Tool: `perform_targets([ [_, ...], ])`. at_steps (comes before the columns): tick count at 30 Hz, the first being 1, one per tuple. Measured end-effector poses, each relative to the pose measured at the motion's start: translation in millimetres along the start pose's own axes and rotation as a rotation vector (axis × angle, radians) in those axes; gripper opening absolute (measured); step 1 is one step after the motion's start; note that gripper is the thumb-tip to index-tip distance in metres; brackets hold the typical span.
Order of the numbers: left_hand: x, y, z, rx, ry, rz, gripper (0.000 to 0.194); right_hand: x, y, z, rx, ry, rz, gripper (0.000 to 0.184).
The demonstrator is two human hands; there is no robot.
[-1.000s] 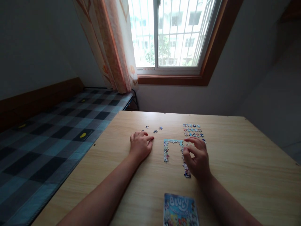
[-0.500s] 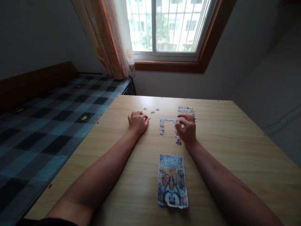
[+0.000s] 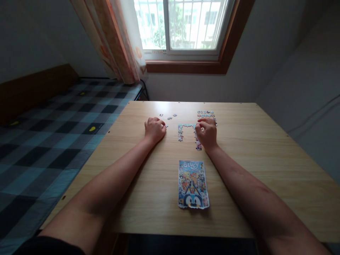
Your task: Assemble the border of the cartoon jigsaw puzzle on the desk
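My left hand (image 3: pixel 155 129) rests on the table with its fingers curled in. A loose puzzle piece (image 3: pixel 166 126) lies at its fingertips. Whether anything is under those fingers is hidden. Over the upper right corner of a partly joined jigsaw puzzle (image 3: pixel 180 133), my right hand (image 3: pixel 207 131) has thumb and fingers pinched together. What the pinch holds, if anything, is too small to make out. The joined pieces form a top edge and two sides, the right side longer. Part of that side is covered by my right hand.
Several loose pieces (image 3: pixel 169 118) lie beyond my left hand. Rows of pieces (image 3: pixel 205 115) sit behind my right hand. A Bluey picture sheet (image 3: pixel 193 186) lies nearer me on the wooden table (image 3: pixel 148 198). A bed (image 3: pixel 53 141) stands left, a window (image 3: pixel 196 28) ahead.
The view has tilted down and taken in more of the near table and the whole picture sheet. My left fingers have curled in from a more spread pose. My right hand stays by the puzzle corner, its pinch tighter.
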State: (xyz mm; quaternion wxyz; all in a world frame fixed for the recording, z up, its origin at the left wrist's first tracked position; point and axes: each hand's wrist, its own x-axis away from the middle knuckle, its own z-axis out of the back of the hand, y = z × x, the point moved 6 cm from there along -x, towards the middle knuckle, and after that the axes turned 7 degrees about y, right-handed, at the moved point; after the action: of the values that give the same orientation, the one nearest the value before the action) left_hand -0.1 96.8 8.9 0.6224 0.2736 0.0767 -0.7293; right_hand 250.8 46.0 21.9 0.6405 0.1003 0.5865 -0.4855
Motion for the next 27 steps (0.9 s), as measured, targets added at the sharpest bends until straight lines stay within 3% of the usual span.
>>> perform_targets([
  [6, 3, 5, 3.1, 0.029, 0.001, -0.059, 0.020, 1, 2, -4, -0.001, -0.042, -0.003, 0.026],
  [13, 1, -2, 5.4, 0.139, 0.022, -0.026, 0.014, -2, 0, 1, -0.004, -0.009, -0.058, 0.026],
  [16, -1, -11, 17.5, 0.263, 0.153, 0.007, 0.014, -2, 3, 6, -0.038, 0.032, -0.128, 0.028],
  [20, 0, -30, 34.0, 0.409, 0.390, 0.152, 0.011, 0, 5, 6, -0.081, 0.000, -0.142, 0.029],
  [27, 3, -47, 30.4, 0.594, 0.418, 0.340, 0.016, 0, -3, 6, -0.112, -0.033, -0.119, 0.026],
])
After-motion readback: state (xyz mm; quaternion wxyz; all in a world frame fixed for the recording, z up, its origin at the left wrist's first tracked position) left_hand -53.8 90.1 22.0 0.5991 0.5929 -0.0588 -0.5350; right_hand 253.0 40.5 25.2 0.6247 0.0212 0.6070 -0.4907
